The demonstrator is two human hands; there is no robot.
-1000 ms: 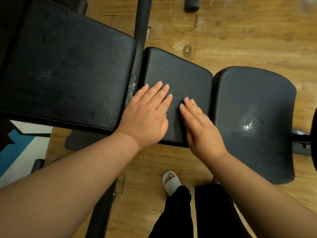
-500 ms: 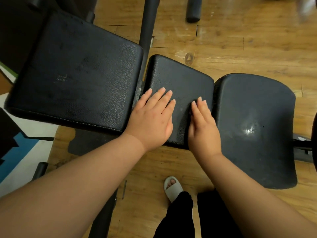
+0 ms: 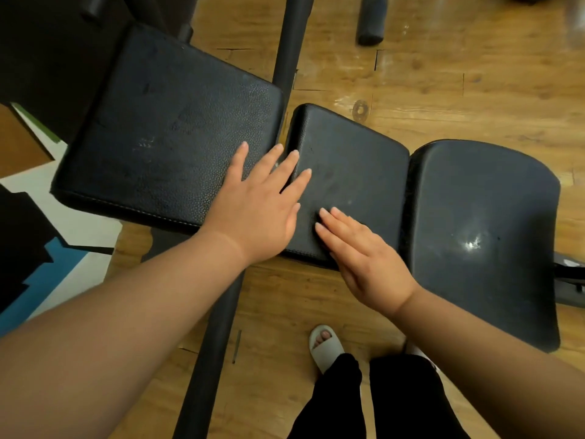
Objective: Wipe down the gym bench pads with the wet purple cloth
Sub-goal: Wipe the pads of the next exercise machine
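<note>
Three black bench pads lie across the view: a large left pad (image 3: 164, 128), a smaller middle pad (image 3: 354, 166) and a rounded right pad (image 3: 484, 223). My left hand (image 3: 256, 204) lies flat with fingers spread, spanning the gap between the left and middle pads. My right hand (image 3: 364, 258) rests flat with straight fingers on the near edge of the middle pad. Neither hand holds anything. No purple cloth is in view.
A black frame bar (image 3: 288, 49) runs under the bench and on toward me (image 3: 209, 353) over the wooden floor (image 3: 459, 90). A foam roller end (image 3: 370, 20) lies at the top. My sandalled foot (image 3: 326, 346) and black trousers stand below. A white and blue mat (image 3: 47, 274) lies left.
My left hand has slid left and spread across the gap onto the large pad. My right hand has drawn back toward the near edge of the middle pad.
</note>
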